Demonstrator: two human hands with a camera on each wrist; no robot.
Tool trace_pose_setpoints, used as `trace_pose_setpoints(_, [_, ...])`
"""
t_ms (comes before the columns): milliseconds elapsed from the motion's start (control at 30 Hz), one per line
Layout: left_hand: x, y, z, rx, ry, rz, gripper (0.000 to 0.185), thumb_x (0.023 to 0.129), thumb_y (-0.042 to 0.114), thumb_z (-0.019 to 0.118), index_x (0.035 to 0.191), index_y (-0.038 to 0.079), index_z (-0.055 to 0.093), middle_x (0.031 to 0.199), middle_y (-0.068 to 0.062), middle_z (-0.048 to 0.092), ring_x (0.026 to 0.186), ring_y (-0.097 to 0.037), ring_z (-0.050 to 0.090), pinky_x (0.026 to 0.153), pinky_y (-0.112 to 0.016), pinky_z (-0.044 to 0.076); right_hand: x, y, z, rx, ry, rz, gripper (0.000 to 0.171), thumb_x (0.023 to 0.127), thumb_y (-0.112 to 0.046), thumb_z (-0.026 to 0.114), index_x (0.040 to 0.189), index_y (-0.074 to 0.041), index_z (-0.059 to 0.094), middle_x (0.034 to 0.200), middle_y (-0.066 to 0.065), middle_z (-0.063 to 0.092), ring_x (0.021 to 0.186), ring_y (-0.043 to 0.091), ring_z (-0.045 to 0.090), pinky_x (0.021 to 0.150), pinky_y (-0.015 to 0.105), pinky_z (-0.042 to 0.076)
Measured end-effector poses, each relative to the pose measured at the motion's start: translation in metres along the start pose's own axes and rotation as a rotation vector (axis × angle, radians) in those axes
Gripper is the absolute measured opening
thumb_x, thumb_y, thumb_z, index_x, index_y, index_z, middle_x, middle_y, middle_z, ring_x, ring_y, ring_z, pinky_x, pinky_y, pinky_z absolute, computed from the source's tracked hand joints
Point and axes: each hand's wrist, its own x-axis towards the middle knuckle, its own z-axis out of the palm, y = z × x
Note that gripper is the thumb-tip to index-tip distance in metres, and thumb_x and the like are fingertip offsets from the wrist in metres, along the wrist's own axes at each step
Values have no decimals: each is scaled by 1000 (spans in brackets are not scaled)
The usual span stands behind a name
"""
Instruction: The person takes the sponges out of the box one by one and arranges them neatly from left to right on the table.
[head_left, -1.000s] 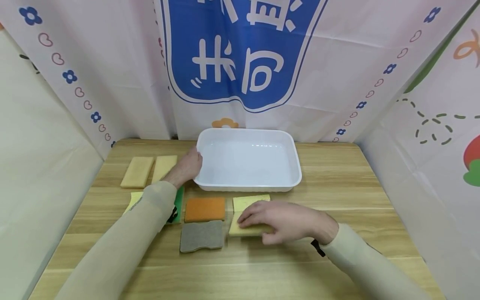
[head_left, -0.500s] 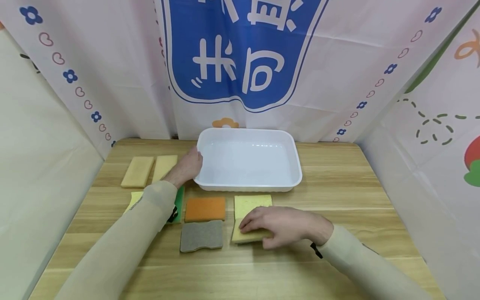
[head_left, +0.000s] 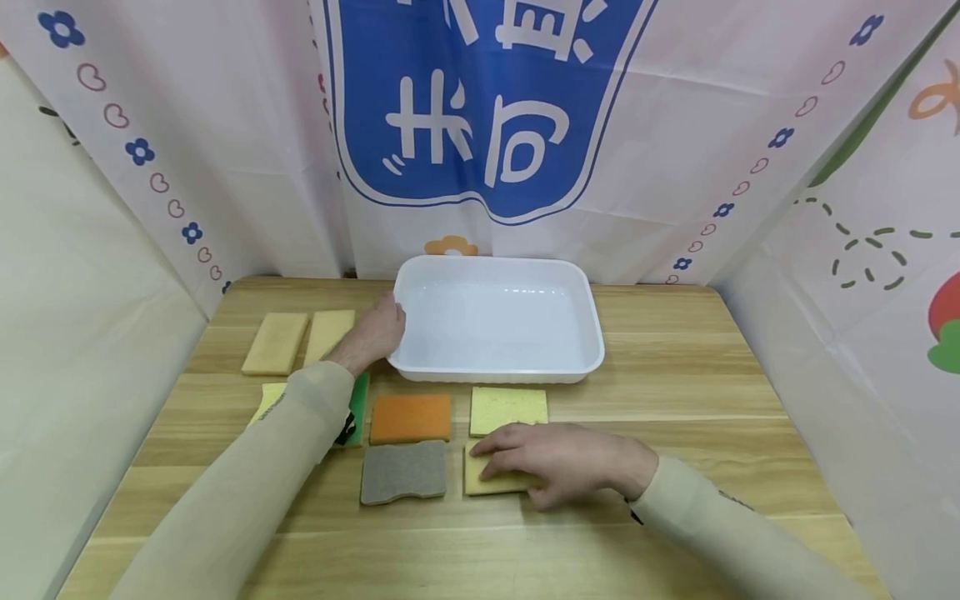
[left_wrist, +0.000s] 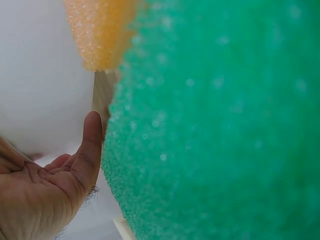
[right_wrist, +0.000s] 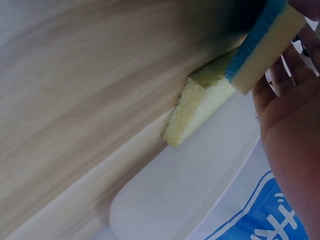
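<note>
My left hand (head_left: pixel 378 327) grips the left rim of a white basin (head_left: pixel 495 377). In the left wrist view its thumb points up along the basin's outer wall, and its fingertips are hidden. My right hand (head_left: pixel 566 458) rests over a pale yellow sponge (head_left: pixel 487 482), fingers extended across its top and thumb at its near edge. The right wrist view shows that sponge's blue scouring layer (right_wrist: pixel 257 40) on the table side. Just beyond lies a lighter yellow sponge (head_left: pixel 510 407), near the basin's front.
An orange sponge (head_left: pixel 410 419) and a grey wavy-edged sponge (head_left: pixel 405 473) lie between the arms. Two beige sponges (head_left: pixel 275 343) sit at the back left. My left forearm partly covers a green sponge (head_left: pixel 359 417) and a yellow one (head_left: pixel 267 402).
My right hand has drawn the blue-backed sponge toward me, off the lighter yellow sponge; it now lies flat in front of it. My left hand and the basin have stayed put.
</note>
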Motion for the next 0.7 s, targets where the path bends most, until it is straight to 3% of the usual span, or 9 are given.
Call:
trace_pose_setpoints(300, [3, -2, 2, 20, 14, 13, 69, 126, 28, 14, 185, -6, 1, 145, -34, 64, 118, -38, 82, 91, -41, 74, -6, 14, 8, 38, 30, -4, 60, 93, 1, 79, 149, -21, 75, 182, -4, 55, 169, 18, 54, 138, 36, 51])
trace_pose_setpoints(700, [1, 0, 0, 1, -4, -3, 69, 127, 30, 14, 185, -5, 1, 149, -34, 63, 124, -39, 80, 99, -43, 73, -4, 9, 10, -31, 77, -54, 54, 97, -12, 86, 149, -22, 75, 182, -2, 55, 168, 19, 55, 136, 35, 53])
